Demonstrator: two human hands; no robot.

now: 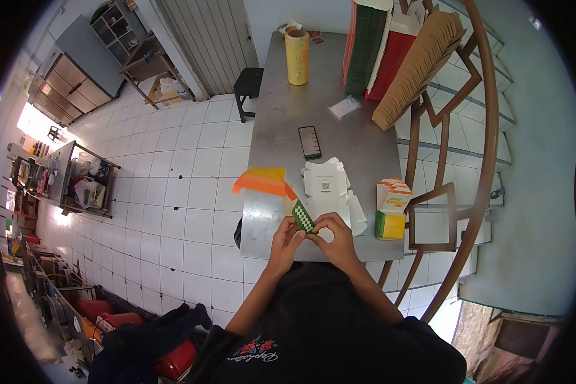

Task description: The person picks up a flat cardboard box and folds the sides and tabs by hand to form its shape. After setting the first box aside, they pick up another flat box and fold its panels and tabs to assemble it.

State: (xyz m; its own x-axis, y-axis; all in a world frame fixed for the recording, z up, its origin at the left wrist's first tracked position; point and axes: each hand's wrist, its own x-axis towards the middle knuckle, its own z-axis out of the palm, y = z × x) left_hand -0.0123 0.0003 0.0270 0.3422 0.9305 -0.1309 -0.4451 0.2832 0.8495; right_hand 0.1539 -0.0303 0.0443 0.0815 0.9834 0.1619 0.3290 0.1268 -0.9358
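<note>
Between my two hands, above the near end of the metal table, is a partly folded carton (303,216) with a green panel of white pattern and orange and yellow flaps reaching out to the left. My left hand (287,239) pinches its near end from the left side. On the other side my right hand (336,242) has its fingers closed on the same end. Just beyond lie flat white carton blanks (326,182), printed side down, the top one bearing a small square code. A folded orange, white and yellow box (392,211) stands to the right of my right hand.
A phone (310,142) lies farther up the metal table (272,121). Beyond it are a clear plastic packet (344,107), a yellow roll (297,57) and tall stacks of cartons (419,64). A brown stair railing (489,128) runs along the right; a black stool (248,83) stands left.
</note>
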